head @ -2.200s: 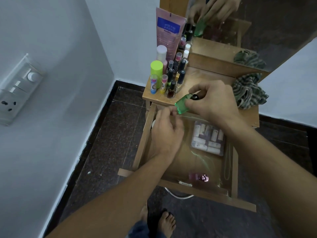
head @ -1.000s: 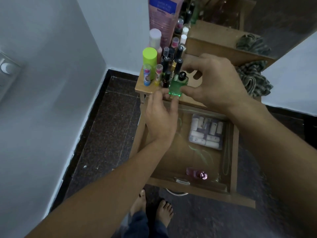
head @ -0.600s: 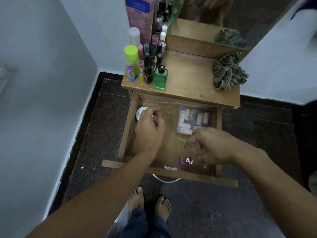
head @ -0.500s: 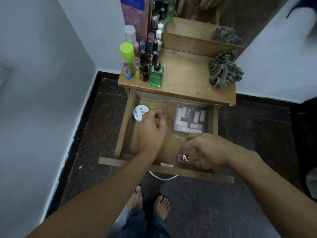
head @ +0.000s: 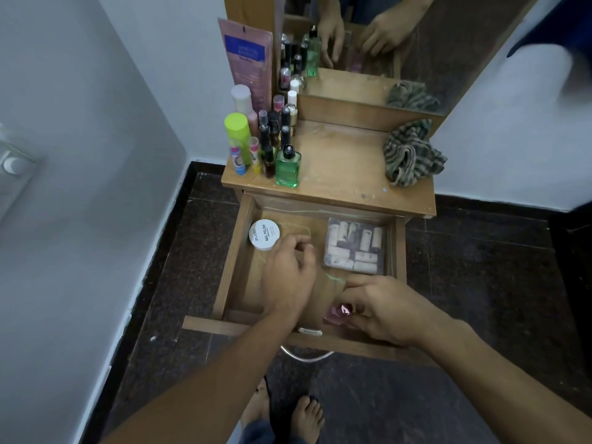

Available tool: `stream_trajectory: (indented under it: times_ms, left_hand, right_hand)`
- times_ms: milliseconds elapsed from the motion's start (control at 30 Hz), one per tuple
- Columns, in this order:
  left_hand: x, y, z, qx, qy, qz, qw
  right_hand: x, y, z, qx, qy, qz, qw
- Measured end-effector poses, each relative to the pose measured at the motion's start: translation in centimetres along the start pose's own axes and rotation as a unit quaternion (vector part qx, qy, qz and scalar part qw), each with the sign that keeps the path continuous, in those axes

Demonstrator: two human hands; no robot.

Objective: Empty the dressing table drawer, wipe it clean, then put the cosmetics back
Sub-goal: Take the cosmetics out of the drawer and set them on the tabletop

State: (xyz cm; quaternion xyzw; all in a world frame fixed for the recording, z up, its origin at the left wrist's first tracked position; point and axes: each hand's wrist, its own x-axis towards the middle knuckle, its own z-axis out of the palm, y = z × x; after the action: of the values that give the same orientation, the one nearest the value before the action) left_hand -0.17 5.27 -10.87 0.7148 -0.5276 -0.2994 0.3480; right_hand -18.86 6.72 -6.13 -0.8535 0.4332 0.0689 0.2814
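The pink bottle (head: 336, 311) lies at the near right of the open drawer (head: 230, 261), close to the front rim, and my right hand (head: 384, 310) is already on it; its fingers (head: 354, 283) are curled round the bottle from the right and appear to pinch it; the shiny cap shows between them. The bottle seems to lie on its side, long axis across the drawer, though the hand hides much of it. My left hand (head: 288, 277) hovers mid-drawer, loosely curled, with nothing in it that I can see; it is nearer the white tin (head: 264, 234) at the far left corner. The clear pouch (head: 355, 246) of small tubes lies at the far right, between the right hand and the back wall. I judge the emptying part-done; the lift should go up and away to the surface (head: 346, 161). There, the green bottle (head: 288, 168) stands at the near edge of a crowd of bottles on the left; a striped cloth (head: 411, 153) sits at the right; bare wood lies between. A mirror (head: 362, 43) rises behind; pale walls; dark floor (head: 480, 283).
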Motion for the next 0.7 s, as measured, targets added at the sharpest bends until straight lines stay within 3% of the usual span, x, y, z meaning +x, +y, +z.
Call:
stream_trajectory:
  times_ms: [167,367,533,700]
  left_hand:
    - [0.1,-0.1,-0.5,-0.001,0.013,-0.003,1.000]
    - [0.7,0.0,-1.0,0.004,0.002,-0.029,1.000]
    - [1.0,-0.3,-1.1,-0.002,-0.002,-0.022,1.000]
    - [2.1,0.4,-0.8,-0.019,0.055,0.012,0.998]
  right_hand:
    - [0.0,-0.1,-2.2,0.007,0.049,0.008,0.999]
    - [1.1,-1.4,-10.9,0.033,0.179,0.056,0.982]
    - [4.5,-1.6,-16.4,0.053,0.308,0.091,0.946]
    - [9.8,-1.2,-18.3,0.041,0.337,0.134,0.931]
